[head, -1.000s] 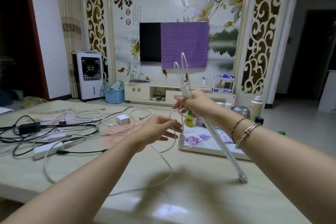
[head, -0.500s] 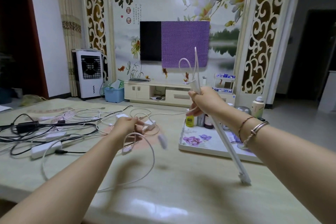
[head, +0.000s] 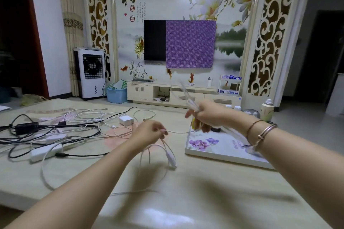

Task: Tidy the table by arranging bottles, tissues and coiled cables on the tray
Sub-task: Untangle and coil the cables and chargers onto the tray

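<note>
Left hand [head: 149, 133]: raised above the desk [head: 186, 201], fingers curled together and pinching a thin white cable [head: 178, 132]. From the pinch, one run of the cable stretches level toward the right hand; the rest hangs down in loops, with an inline white block [head: 172, 161] dangling near the desk surface.

Right hand [head: 208, 115]: held above the near-left corner of the tray [head: 223, 156], fingers clamped round a bundle of folded white cable lengths. The bundle's upper end sticks up and left past the knuckles and is motion-blurred; the lower part runs along the forearm, also blurred. One finger points out to the left, apart from the others. Two bracelets [head: 260, 132] sit on this wrist.

Tray: white, with a purple flower print, lying on the desk at right. Small bottles stand at its far edge, partly hidden by the right hand; their number cannot be told.

Desk, left portion: a loose tangle of black and white cables [head: 55, 128], a white power strip [head: 46, 151] and a small white charger block [head: 126, 120], all well apart from the tray.
</note>
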A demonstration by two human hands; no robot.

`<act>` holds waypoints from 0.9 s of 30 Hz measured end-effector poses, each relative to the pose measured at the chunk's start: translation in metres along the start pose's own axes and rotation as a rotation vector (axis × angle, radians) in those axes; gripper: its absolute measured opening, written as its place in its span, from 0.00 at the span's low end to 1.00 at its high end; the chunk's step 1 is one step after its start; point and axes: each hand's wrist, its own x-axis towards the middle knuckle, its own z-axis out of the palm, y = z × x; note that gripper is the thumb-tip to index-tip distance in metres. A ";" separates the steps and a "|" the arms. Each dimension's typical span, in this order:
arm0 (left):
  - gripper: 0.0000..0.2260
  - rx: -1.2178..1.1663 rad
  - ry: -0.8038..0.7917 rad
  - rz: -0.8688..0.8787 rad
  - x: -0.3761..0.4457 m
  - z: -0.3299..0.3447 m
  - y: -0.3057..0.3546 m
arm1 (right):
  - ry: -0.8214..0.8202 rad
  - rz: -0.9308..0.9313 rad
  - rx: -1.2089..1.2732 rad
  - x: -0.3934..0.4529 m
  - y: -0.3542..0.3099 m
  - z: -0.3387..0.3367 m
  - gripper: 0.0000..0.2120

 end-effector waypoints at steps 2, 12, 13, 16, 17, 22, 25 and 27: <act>0.07 -0.146 0.011 -0.016 0.001 -0.008 -0.007 | -0.109 0.010 -0.214 -0.004 0.005 -0.003 0.13; 0.18 -0.394 -0.137 -0.195 -0.001 -0.024 0.023 | -0.284 -0.056 -0.078 -0.002 -0.001 0.021 0.23; 0.18 -0.394 -0.122 -0.211 0.000 -0.023 0.027 | -0.303 -0.042 -0.057 -0.002 -0.003 0.021 0.25; 0.17 -0.415 -0.069 -0.265 0.001 -0.022 0.035 | -0.349 -0.046 -0.033 -0.004 -0.006 0.023 0.29; 0.17 -0.420 -0.056 -0.282 0.002 -0.022 0.038 | -0.358 -0.045 -0.012 -0.004 -0.006 0.025 0.29; 0.13 -0.508 -0.086 -0.349 0.002 -0.021 0.047 | -0.406 -0.041 0.047 -0.009 -0.001 0.032 0.13; 0.05 -0.547 -0.156 -0.331 0.002 -0.023 0.044 | -0.294 -0.032 0.009 -0.008 0.002 0.035 0.07; 0.04 -0.551 -0.203 -0.310 0.003 -0.029 0.035 | -0.236 -0.032 0.001 -0.006 0.003 0.032 0.09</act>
